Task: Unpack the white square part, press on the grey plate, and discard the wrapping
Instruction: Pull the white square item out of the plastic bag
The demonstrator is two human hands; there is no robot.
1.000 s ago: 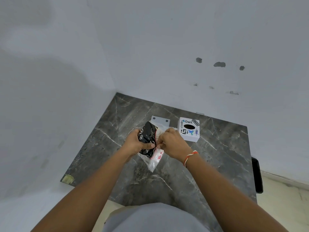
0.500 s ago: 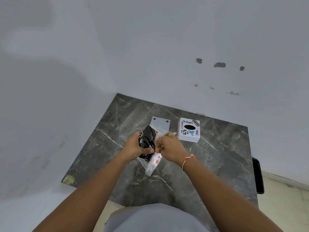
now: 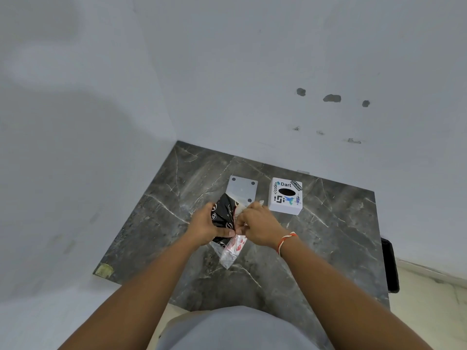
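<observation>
Black printed packet (image 3: 223, 215) with clear plastic wrapping (image 3: 233, 250) stays pinched closed in both grips, left hand (image 3: 206, 227) and right hand (image 3: 256, 224), now lifted slightly nearer the grey metal plate (image 3: 241, 189) on the marble counter (image 3: 328, 236); unpacking continues, white part unseen.

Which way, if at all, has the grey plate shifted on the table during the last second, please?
No. The grey plate still lies flat just left of the white sticker box, with the same narrow gap between them.
</observation>
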